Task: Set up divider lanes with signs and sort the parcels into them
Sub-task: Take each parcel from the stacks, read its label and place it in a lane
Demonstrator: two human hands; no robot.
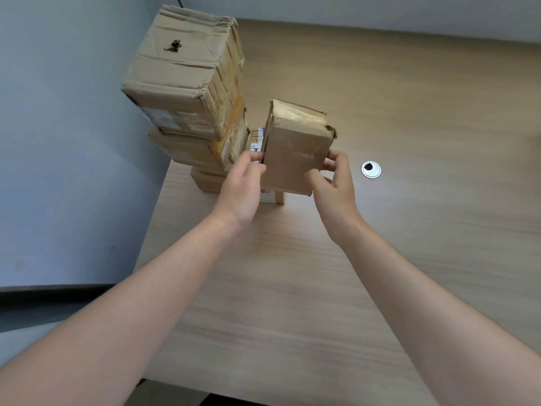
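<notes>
Both bare forearms reaching forward from the bottom edge, converging on a small worn brown cardboard parcel (295, 148) held upright near the left rear part of the light wood-grain desk (409, 259). Left hand (241, 187) at the parcel's left edge, fingers curled round that edge, thumb hidden from view. Right hand (333, 183) at the lower right corner, thumb pressed on the near face, fingers wrapped round the right side. Parcel thus gripped between both hands, its torn, taped top end tilted slightly away, its lower edge just above or on something white and tan (272, 197) that shows only partly beneath it; contact there impossible to judge.

Immediately left of the held parcel, a leaning stack of battered brown cardboard boxes (187, 83), the largest on top with a dark mark on its upper face, smaller ones below, labels and yellowish tape on their near sides. Stack close beside the left hand, crowding the space there. Right of the right hand, well apart, a round silver cable grommet with a black hole (371, 169) set in the desk. Pale grey-blue wall (58, 142) left of the desk.
</notes>
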